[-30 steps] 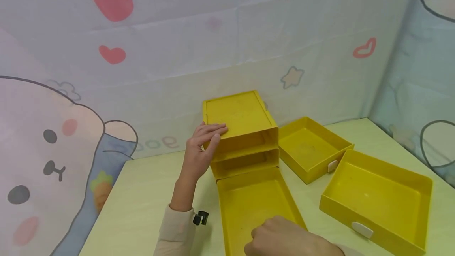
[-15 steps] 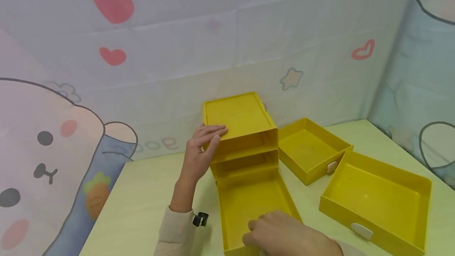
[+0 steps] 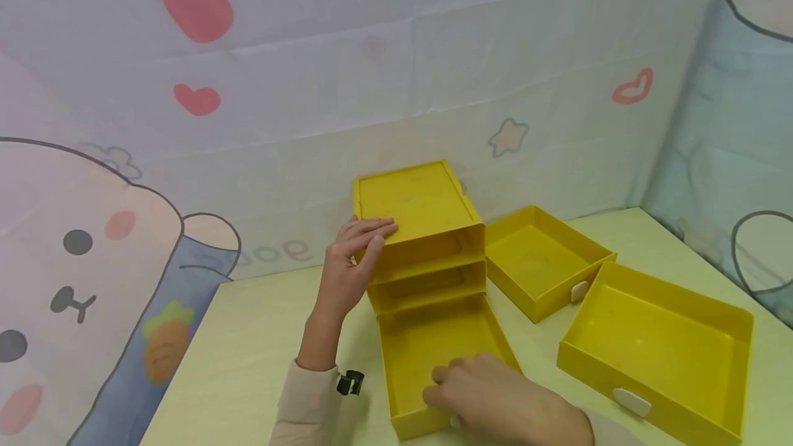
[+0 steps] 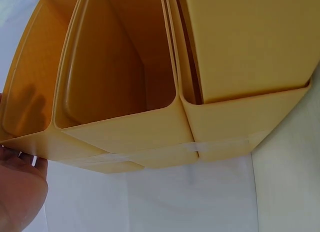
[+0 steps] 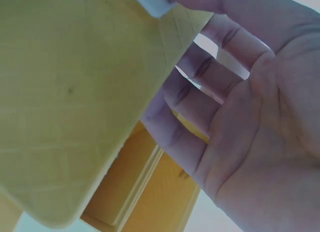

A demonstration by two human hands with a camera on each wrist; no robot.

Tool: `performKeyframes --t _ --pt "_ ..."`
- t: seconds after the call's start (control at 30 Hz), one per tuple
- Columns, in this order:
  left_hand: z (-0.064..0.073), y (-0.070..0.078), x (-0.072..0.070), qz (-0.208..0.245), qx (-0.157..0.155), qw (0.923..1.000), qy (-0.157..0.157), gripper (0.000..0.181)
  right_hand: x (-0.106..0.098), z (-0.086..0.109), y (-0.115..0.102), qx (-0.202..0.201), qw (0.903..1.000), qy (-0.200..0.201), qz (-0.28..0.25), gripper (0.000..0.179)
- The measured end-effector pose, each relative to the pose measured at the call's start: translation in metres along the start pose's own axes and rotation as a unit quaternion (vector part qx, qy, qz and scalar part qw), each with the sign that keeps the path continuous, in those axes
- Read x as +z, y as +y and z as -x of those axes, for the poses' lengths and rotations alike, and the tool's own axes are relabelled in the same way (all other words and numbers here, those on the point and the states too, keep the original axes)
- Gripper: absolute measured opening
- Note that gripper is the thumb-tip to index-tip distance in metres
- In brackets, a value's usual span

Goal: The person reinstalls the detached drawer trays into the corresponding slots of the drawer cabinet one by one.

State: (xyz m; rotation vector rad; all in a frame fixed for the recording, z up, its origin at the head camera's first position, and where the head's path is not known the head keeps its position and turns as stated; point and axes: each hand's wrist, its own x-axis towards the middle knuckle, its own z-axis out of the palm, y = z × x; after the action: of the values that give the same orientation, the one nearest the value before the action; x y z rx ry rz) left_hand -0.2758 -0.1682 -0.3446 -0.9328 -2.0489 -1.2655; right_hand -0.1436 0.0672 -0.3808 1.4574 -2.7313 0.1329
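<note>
A yellow three-tier drawer cabinet (image 3: 415, 195) stands against the back wall. My left hand (image 3: 349, 268) rests on its top front-left corner, fingers fairly straight. Its upper two slots gape with no drawer inside; the left wrist view shows one open slot (image 4: 120, 61) beside the lowest drawer. That yellow drawer (image 3: 434, 346) sits partly pulled out of the bottom slot. At its front wall my right hand (image 3: 495, 398) holds on, fingers over the top edge and thumb by the white handle (image 5: 152, 2). Most of the handle is hidden in the head view.
Two loose yellow drawers lie on the table to the right: a rear drawer (image 3: 535, 260) beside the cabinet, and a nearer drawer (image 3: 669, 336) with its white handle facing front. A printed cloth (image 3: 310, 54) hangs behind the pale table (image 3: 248, 343).
The bottom drawer has slid further into the cabinet, away from me, and its front wall has come into sight. My right hand has moved forward with it. My left hand has stayed put.
</note>
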Motion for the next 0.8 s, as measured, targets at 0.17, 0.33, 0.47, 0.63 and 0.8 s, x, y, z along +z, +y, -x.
performKeyframes --t 0.17,0.33,0.47,0.63,0.8 --pt "0.000 0.001 0.000 -0.003 0.002 1.0000 -0.001 0.027 0.003 -0.003 0.005 0.015 0.9996 0.016 0.015 0.027" --pt "0.000 0.001 0.000 -0.005 -0.001 1.0000 -0.003 0.027 0.006 -0.004 0.006 0.016 0.9967 0.055 0.057 0.027" --pt "0.002 0.000 0.000 -0.002 -0.005 1.0000 -0.003 0.027 0.008 -0.005 0.008 0.015 0.9955 0.066 0.066 0.029" --pt "0.002 0.000 0.000 -0.001 0.001 1.0000 -0.004 0.027 0.010 -0.007 0.011 0.016 0.9957 0.066 0.064 0.028" --pt "0.000 0.000 -0.001 0.000 0.004 1.0000 -0.003 0.027 0.009 -0.009 0.014 0.017 0.9926 0.086 0.084 0.026"
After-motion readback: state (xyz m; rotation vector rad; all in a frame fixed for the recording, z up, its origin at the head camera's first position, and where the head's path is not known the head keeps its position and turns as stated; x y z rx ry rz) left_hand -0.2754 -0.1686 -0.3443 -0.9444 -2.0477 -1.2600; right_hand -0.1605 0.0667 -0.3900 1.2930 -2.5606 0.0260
